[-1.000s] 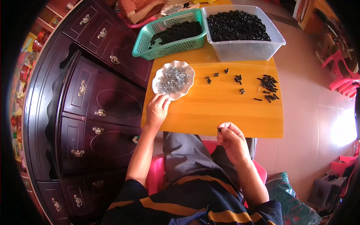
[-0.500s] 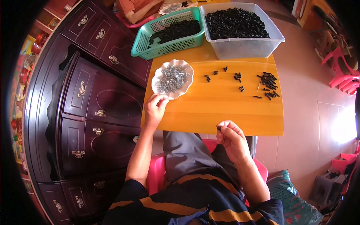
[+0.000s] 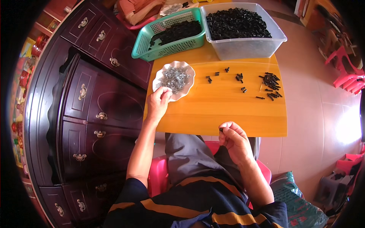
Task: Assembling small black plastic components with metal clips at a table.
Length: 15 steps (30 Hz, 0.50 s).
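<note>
My left hand [image 3: 157,104] is at the near rim of a scalloped white dish [image 3: 191,88], fingertips pinched together over the edge. Small shiny clear or silvery pieces [image 3: 174,78] fill the dish; whatever sits between those fingertips is too small to make out. Just off the table's front edge, my right hand [image 3: 235,141] grips a small black plastic part [image 3: 221,129] between thumb and fingers. Several short black parts [image 3: 239,77] lie scattered mid-table. To the right is a pile of longer black pieces [image 3: 271,80].
At the back of the wooden table [image 3: 190,119] stand a green mesh basket [image 3: 167,48] and a translucent bin [image 3: 243,49], both holding black parts. A dark wooden cabinet [image 3: 106,83] runs along the left. Beyond the basket sits another person [image 3: 138,11].
My left hand has moved slightly up and right, so its fingertips now reach over the dish's near rim. My right hand stays in place with the black part.
</note>
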Each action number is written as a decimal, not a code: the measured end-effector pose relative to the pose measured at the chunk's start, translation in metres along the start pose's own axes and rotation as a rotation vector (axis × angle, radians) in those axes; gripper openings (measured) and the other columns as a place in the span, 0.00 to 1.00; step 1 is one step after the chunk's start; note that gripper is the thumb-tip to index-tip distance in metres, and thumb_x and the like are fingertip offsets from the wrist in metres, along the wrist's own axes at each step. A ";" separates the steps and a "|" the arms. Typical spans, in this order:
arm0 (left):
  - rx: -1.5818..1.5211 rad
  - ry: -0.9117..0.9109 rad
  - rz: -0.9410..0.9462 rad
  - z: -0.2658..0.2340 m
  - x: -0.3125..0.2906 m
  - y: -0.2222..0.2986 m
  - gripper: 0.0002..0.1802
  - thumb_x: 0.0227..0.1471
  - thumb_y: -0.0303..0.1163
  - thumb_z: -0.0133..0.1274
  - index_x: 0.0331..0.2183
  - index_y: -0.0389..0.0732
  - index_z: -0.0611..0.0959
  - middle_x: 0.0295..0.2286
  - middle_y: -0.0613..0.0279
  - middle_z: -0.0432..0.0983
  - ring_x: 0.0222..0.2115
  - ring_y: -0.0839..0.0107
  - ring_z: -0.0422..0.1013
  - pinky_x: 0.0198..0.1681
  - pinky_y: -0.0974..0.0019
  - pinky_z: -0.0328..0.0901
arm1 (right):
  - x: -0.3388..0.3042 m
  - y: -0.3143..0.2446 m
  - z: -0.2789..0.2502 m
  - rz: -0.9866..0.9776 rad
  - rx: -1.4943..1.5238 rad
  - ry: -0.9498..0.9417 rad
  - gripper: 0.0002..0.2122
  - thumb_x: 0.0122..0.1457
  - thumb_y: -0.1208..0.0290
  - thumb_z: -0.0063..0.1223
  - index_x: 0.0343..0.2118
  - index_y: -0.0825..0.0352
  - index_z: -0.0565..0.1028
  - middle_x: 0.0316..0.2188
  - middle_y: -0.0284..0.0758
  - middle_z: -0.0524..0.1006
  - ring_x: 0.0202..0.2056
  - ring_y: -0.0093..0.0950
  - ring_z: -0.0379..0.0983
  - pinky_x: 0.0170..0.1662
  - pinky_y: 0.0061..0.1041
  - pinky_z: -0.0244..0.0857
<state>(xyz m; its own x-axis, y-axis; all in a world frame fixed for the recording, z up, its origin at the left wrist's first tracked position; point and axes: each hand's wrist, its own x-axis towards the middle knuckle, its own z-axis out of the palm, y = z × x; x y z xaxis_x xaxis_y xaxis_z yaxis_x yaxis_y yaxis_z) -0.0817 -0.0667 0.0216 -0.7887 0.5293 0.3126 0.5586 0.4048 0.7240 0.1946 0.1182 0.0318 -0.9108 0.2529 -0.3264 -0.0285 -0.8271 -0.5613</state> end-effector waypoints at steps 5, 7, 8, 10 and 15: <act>-0.120 0.015 -0.067 0.008 0.001 0.008 0.04 0.58 0.25 0.55 0.35 0.36 0.82 0.22 0.62 0.79 0.21 0.78 0.74 0.26 0.71 0.70 | -0.001 -0.001 -0.001 -0.004 0.014 -0.013 0.04 0.66 0.72 0.50 0.38 0.65 0.75 0.26 0.26 0.73 0.27 0.15 0.66 0.33 0.16 0.61; -0.094 -0.007 -0.051 0.008 0.002 0.009 0.04 0.59 0.24 0.53 0.36 0.35 0.82 0.24 0.63 0.80 0.21 0.80 0.73 0.26 0.73 0.70 | -0.001 0.000 0.000 -0.003 0.011 -0.002 0.04 0.66 0.72 0.50 0.38 0.65 0.75 0.26 0.26 0.72 0.28 0.15 0.66 0.33 0.15 0.61; -0.094 -0.008 -0.052 0.008 0.002 0.011 0.04 0.59 0.24 0.53 0.36 0.35 0.82 0.24 0.63 0.80 0.21 0.80 0.73 0.26 0.73 0.70 | -0.001 0.000 0.000 -0.003 0.012 -0.001 0.04 0.66 0.72 0.50 0.38 0.65 0.75 0.26 0.26 0.72 0.28 0.15 0.66 0.33 0.15 0.61; -0.300 -0.082 -0.152 0.006 -0.001 0.018 0.05 0.61 0.25 0.53 0.36 0.36 0.82 0.26 0.65 0.80 0.21 0.82 0.71 0.26 0.75 0.68 | 0.000 0.000 0.000 -0.001 0.006 0.008 0.04 0.66 0.72 0.50 0.37 0.65 0.76 0.26 0.26 0.72 0.28 0.15 0.66 0.33 0.15 0.60; -0.647 -0.313 -0.230 0.020 -0.020 0.065 0.06 0.62 0.28 0.53 0.37 0.36 0.81 0.28 0.66 0.79 0.22 0.83 0.69 0.27 0.77 0.66 | -0.002 0.000 0.001 0.009 0.003 0.017 0.05 0.66 0.70 0.51 0.36 0.65 0.76 0.26 0.26 0.72 0.28 0.16 0.66 0.33 0.15 0.61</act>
<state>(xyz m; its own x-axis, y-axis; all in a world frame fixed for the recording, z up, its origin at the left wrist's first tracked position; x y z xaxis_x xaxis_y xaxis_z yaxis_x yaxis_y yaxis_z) -0.0250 -0.0361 0.0501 -0.7034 0.7108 -0.0096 0.0504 0.0633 0.9967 0.1965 0.1172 0.0334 -0.9037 0.2538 -0.3448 -0.0213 -0.8310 -0.5558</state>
